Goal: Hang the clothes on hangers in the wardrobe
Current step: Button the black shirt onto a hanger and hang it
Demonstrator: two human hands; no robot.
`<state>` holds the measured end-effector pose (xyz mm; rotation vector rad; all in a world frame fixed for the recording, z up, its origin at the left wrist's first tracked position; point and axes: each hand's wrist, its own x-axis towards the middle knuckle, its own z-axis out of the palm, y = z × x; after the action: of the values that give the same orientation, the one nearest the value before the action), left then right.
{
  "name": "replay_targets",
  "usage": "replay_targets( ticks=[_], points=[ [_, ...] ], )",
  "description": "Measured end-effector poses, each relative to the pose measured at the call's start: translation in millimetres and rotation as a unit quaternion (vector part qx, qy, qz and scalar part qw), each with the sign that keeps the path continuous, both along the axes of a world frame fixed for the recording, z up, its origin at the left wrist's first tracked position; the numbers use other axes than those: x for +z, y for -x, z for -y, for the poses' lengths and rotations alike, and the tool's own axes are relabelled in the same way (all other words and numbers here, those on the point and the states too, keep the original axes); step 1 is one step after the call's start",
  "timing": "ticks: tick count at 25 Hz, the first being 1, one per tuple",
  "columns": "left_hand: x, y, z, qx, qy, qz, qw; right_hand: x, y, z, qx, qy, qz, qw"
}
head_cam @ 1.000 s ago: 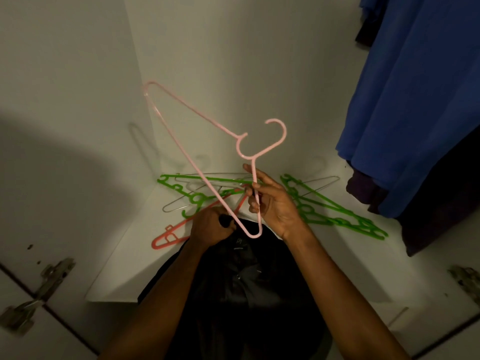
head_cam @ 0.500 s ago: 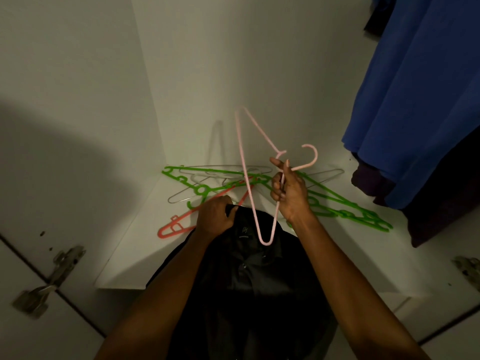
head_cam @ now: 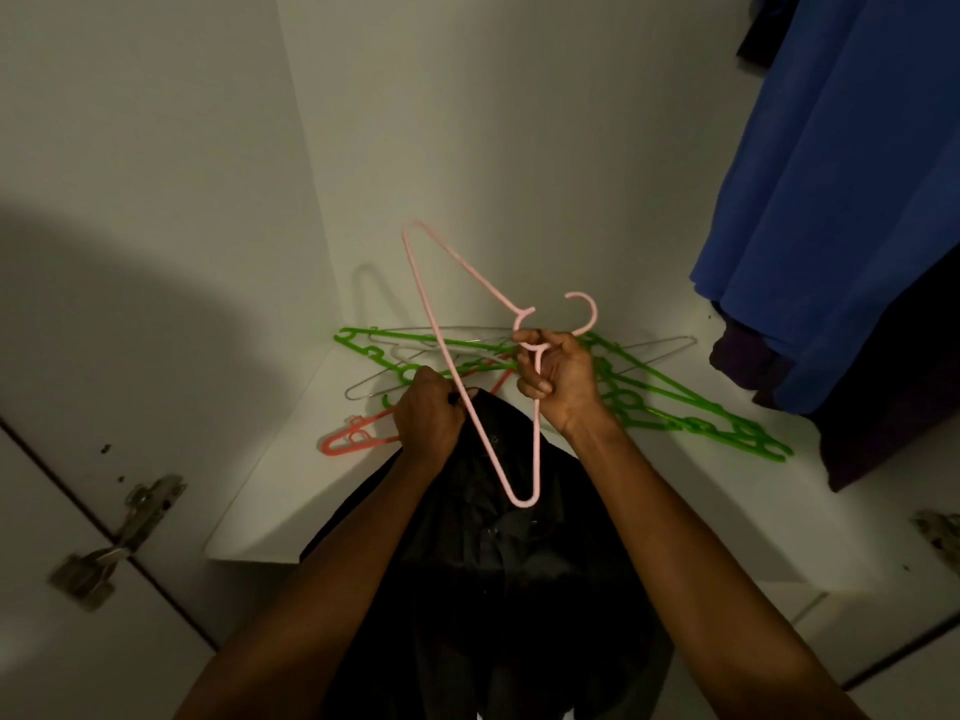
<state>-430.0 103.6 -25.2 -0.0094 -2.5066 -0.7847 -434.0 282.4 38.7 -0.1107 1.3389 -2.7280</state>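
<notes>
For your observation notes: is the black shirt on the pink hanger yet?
Not yet. The hanger is above the shirt, its lower corner at the collar.

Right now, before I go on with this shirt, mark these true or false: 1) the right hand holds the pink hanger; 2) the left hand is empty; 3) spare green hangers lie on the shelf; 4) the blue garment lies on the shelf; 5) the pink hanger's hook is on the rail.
1) True: the right hand grips the pink hanger just under its hook.
2) False: the left hand grips the black shirt at its top.
3) True: green hangers lie on the shelf.
4) False: the blue garment hangs at the right.
5) False: the hook is free in the air; no rail is in view.
</notes>
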Motion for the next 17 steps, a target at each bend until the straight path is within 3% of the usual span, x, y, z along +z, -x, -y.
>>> replay_targets(
  ticks=[3,5,7,11,14,17],
  points=[
    [9.3,-4.5,10.2,0.031,-0.042,0.023,0.998,-3.6,-0.7,7.2,-0.069,-0.075,0.006,0.995],
    [12.9,-5.8,14.4,0.041,-0.065,0.045,0.996,-3.8,-3.5,7.8,-0.081,-0.049,0.014,0.995],
    [11.3,-0.4,13.0,0.006,-0.162,0.075,0.984,-0.8,-3.3,6.4,-0.095,0.0,0.025,0.995],
    [32.8,-4.6,2.5,-0.077,-0.446,0.131,0.882,11.6,-0.1,12.3,-0.112,0.052,0.019,0.992],
    [69.3,-15.4,-6.9,-0.122,-0.541,0.132,0.822,24.1,-7.4,19.8,-0.093,0.084,0.003,0.992],
    [107.8,-20.2,-1.1,-0.152,-0.593,0.136,0.779,43.9,-13.9,14.0,-0.088,0.041,-0.034,0.995]
  ],
)
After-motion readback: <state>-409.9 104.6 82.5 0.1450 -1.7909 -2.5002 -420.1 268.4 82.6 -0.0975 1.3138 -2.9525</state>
